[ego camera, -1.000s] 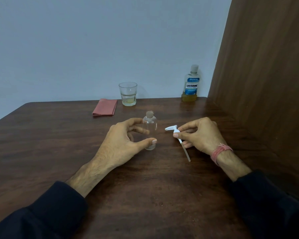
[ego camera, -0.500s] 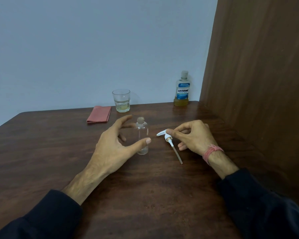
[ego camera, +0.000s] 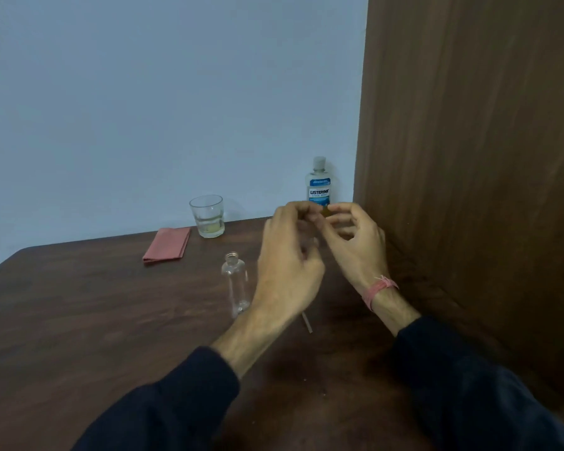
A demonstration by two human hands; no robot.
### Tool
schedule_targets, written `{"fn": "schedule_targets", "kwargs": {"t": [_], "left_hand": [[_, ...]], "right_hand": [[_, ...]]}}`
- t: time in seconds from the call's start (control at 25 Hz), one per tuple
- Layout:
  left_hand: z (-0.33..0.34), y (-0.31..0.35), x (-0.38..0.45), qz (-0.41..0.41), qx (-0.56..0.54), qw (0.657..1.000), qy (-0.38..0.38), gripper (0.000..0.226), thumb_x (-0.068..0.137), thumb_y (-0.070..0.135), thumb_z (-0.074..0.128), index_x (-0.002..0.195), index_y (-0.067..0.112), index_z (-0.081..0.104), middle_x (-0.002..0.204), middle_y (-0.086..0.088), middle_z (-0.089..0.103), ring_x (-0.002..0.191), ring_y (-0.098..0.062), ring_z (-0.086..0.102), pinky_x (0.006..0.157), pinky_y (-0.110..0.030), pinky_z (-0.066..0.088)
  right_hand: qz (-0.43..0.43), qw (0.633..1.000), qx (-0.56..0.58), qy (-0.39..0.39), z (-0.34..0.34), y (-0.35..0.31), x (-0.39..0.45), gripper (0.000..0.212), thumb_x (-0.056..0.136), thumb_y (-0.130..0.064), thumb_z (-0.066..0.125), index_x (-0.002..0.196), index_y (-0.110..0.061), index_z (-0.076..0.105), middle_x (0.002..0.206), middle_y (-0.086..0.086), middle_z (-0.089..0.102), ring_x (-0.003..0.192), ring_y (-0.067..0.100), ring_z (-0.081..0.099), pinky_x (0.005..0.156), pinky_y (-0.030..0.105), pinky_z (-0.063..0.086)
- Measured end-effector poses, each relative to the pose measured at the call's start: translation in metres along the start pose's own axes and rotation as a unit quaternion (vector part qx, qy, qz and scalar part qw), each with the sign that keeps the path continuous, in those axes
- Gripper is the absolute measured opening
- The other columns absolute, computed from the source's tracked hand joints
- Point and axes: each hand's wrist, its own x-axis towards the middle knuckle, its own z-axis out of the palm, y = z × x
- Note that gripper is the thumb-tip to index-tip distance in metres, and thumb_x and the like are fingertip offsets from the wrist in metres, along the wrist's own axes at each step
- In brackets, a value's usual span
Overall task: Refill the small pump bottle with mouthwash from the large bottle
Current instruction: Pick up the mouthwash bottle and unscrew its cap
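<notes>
A: Head view. Small pump bottle [ego camera: 236, 285] stands upright on the table [ego camera: 95, 320], neck uncapped, apparently empty. No hand on it.

B: Pump?

A: Only the dip tube [ego camera: 307, 323] shows, lying on the table below the left wrist. Pump head is hidden behind the left hand [ego camera: 288, 271].

B: Hands?

A: Both raised over the table, blurred, fingertips near one another in front of the large bottle [ego camera: 319, 185]. Left hand: fingers curled; cannot tell whether they grip anything. Right hand [ego camera: 355, 242]: fingers bent but spread, nothing held. Pink thread band [ego camera: 378, 289] on the right wrist.

B: Large bottle?

A: Upright at the far edge by the wooden panel [ego camera: 469, 190], cap on, base hidden behind the fingers.

B: Else?

A: Glass [ego camera: 207, 216] with a little pale liquid; folded pink cloth [ego camera: 166, 245] just beside it, left.
</notes>
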Motion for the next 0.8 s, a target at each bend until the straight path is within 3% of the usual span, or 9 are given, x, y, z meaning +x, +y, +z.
{"fn": "schedule_targets", "kwargs": {"t": [0.08, 0.2, 0.36, 0.44, 0.56, 0.68, 0.8], "left_hand": [[0.042, -0.008, 0.032, -0.047, 0.009, 0.998, -0.036, 0.056, 0.094, -0.004, 0.064, 0.145, 0.017, 0.062, 0.142, 0.001, 0.062, 0.134, -0.022, 0.061, 0.108, -0.047, 0.060], [0.077, -0.034, 0.077, -0.158, 0.056, 0.984, -0.053, 0.066, 0.098, 0.003, 0.078, 0.158, 0.014, 0.053, 0.155, -0.007, 0.053, 0.145, -0.028, 0.058, 0.119, -0.049, 0.057], [0.123, -0.084, 0.133, -0.279, 0.021, 0.960, -0.017, 0.072, 0.098, 0.006, 0.080, 0.161, 0.013, 0.047, 0.158, -0.010, 0.048, 0.145, -0.033, 0.061, 0.119, -0.048, 0.058], [0.132, -0.108, 0.155, -0.303, 0.017, 0.953, -0.001, 0.073, 0.099, 0.008, 0.078, 0.164, 0.012, 0.043, 0.162, -0.012, 0.045, 0.144, -0.036, 0.062, 0.117, -0.046, 0.056], [0.142, -0.134, 0.181, -0.318, 0.016, 0.948, -0.002, 0.076, 0.102, 0.009, 0.075, 0.168, 0.009, 0.038, 0.167, -0.015, 0.047, 0.148, -0.038, 0.060, 0.118, -0.046, 0.053], [0.148, -0.148, 0.193, -0.325, -0.001, 0.945, -0.036, 0.067, 0.106, 0.015, 0.076, 0.165, 0.012, 0.044, 0.157, -0.013, 0.066, 0.138, -0.035, 0.070, 0.115, -0.047, 0.060], [0.147, -0.161, 0.197, -0.316, 0.014, 0.946, -0.067, 0.056, 0.111, 0.028, 0.076, 0.161, 0.019, 0.054, 0.151, -0.009, 0.071, 0.120, -0.031, 0.076, 0.108, -0.050, 0.064]], "right_hand": [[0.009, 1.000, -0.013, -0.021, -0.009, 0.017, 0.025, 0.035, 0.095, -0.044, 0.081, 0.124, -0.028, 0.071, 0.102, -0.015, 0.076, 0.090, -0.002, 0.074, 0.074, 0.015, 0.060], [0.026, 0.997, -0.030, -0.059, -0.006, 0.034, 0.051, 0.037, 0.106, -0.030, 0.070, 0.142, -0.025, 0.063, 0.116, -0.018, 0.071, 0.101, -0.004, 0.068, 0.091, 0.026, 0.060], [0.084, 0.990, -0.027, -0.111, 0.003, 0.080, 0.105, 0.047, 0.115, -0.022, 0.051, 0.162, -0.022, 0.046, 0.156, 0.003, 0.059, 0.139, 0.015, 0.057, 0.108, 0.027, 0.046], [0.113, 0.983, -0.031, -0.143, 0.012, 0.100, 0.126, 0.053, 0.116, -0.018, 0.049, 0.167, -0.023, 0.037, 0.166, 0.004, 0.049, 0.151, 0.019, 0.047, 0.116, 0.028, 0.039], [0.152, 0.974, -0.047, -0.163, 0.027, 0.119, 0.153, 0.057, 0.117, -0.022, 0.042, 0.171, -0.028, 0.026, 0.173, 0.002, 0.038, 0.159, 0.022, 0.037, 0.131, 0.042, 0.029], [0.178, 0.975, -0.001, -0.136, 0.045, 0.125, 0.169, 0.053, 0.119, -0.037, 0.032, 0.171, -0.031, 0.027, 0.174, -0.003, 0.036, 0.159, 0.019, 0.035, 0.132, 0.038, 0.024], [0.165, 0.974, 0.034, -0.150, 0.059, 0.135, 0.177, 0.049, 0.120, -0.038, 0.029, 0.168, -0.030, 0.036, 0.165, -0.005, 0.047, 0.150, 0.013, 0.044, 0.117, 0.023, 0.026]]}}
